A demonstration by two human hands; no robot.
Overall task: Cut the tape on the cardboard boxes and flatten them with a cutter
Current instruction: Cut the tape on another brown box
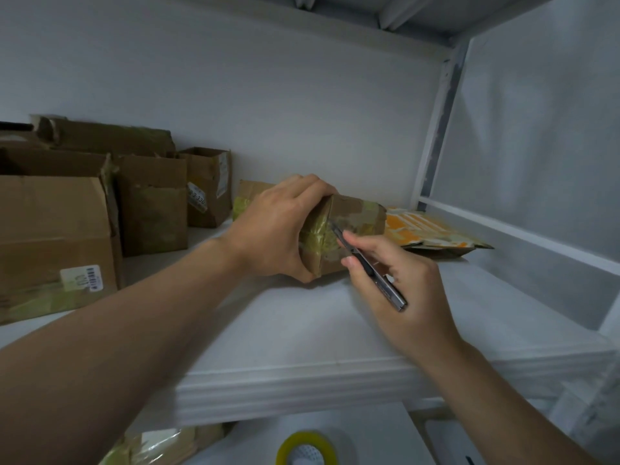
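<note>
Small taped box [352, 223], mid-shelf [302, 330]: my left hand [271, 226] wraps around its end. My right hand [402, 290] pinches the one cutter [369, 266], tip on the tape seam. By my judgement this box is not yet flattened. Flattened cardboard [436, 233] lies just to the right. At least four upright boxes [151, 203] remain at left.

Matt brown cardboard box [355, 216] bears glossy, wrinkled tape [318, 236]; the cutter [369, 266] looks like brushed metal.
</note>
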